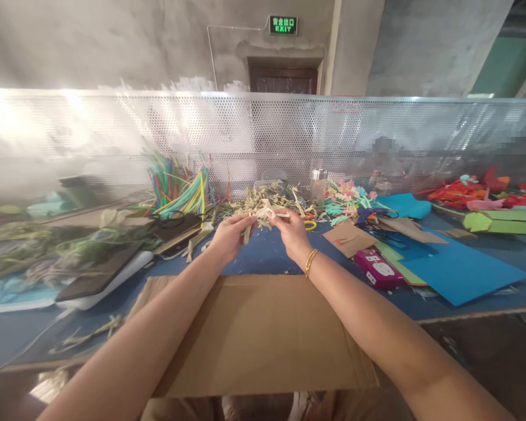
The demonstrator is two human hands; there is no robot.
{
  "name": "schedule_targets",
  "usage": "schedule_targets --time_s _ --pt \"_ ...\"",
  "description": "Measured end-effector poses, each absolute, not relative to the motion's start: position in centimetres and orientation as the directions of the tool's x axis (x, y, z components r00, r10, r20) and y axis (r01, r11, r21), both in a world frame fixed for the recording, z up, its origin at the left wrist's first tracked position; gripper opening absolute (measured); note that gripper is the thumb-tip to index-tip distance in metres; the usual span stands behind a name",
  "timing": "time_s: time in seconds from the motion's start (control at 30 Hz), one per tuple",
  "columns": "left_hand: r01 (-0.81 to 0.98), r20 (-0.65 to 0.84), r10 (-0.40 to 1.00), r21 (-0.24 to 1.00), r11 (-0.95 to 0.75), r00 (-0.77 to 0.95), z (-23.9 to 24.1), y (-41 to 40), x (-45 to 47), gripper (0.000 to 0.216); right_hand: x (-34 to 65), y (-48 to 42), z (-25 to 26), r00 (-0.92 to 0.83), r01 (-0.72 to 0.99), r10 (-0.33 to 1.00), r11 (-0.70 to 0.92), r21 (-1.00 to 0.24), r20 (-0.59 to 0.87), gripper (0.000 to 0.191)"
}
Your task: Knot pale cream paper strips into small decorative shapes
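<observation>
Out in front of me, my left hand (231,235) and my right hand (293,233) are close together, fingertips pinched. Between them they hold a pale strip (265,209), ribbon-like and folded or knotted, which looks like dried husk. One loose end hangs below the left fingertips. A gold chain bracelet (310,262) circles the right wrist. Just behind the hands lies a heap of dried greenish-tan strips (284,194). A yellow ring handle (310,225) shows beside my right hand. Under my forearms is a brown cardboard sheet (263,333).
The blue table (263,260) ends at a perforated metal screen (228,128). Colourful pipe cleaners (182,187) and green-tan fibres (92,245) are at left. At right are a purple box (378,269), blue sheet (460,266), lidded jar (319,186) and red pieces (460,192).
</observation>
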State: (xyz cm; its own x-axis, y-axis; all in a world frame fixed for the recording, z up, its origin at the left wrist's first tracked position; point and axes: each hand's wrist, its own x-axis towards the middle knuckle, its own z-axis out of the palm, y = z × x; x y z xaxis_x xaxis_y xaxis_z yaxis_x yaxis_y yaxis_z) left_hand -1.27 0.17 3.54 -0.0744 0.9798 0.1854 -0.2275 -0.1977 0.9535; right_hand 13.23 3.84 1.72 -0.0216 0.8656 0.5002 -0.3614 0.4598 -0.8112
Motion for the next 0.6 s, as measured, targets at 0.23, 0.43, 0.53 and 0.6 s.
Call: schedule_targets --time_s 0.23,0.43,0.53,0.6 --pt "-0.215 0.205 0.964 0.947 -0.239 -0.17 3.8 0.2 -1.3 0.034 13.8 2.4 2.2 -0.132 0.049 0.613 0.789 -0.613 0.779 0.009" --pt "-0.049 0.312 0.926 0.943 -0.329 -0.213 3.5 0.4 -1.3 0.036 14.0 1.3 2.9 -0.3 0.124 0.5 0.865 -0.487 0.812 0.016" --pt "0.039 0.396 0.898 0.917 -0.396 -0.193 3.1 0.6 -1.4 0.035 14.0 1.5 2.8 -0.3 0.146 0.539 0.842 -0.52 0.788 0.018" --pt "0.071 0.438 0.882 0.899 -0.432 -0.178 3.0 0.7 -1.4 0.035 14.1 1.7 2.7 -0.266 0.168 0.592 0.805 -0.568 0.761 0.015"
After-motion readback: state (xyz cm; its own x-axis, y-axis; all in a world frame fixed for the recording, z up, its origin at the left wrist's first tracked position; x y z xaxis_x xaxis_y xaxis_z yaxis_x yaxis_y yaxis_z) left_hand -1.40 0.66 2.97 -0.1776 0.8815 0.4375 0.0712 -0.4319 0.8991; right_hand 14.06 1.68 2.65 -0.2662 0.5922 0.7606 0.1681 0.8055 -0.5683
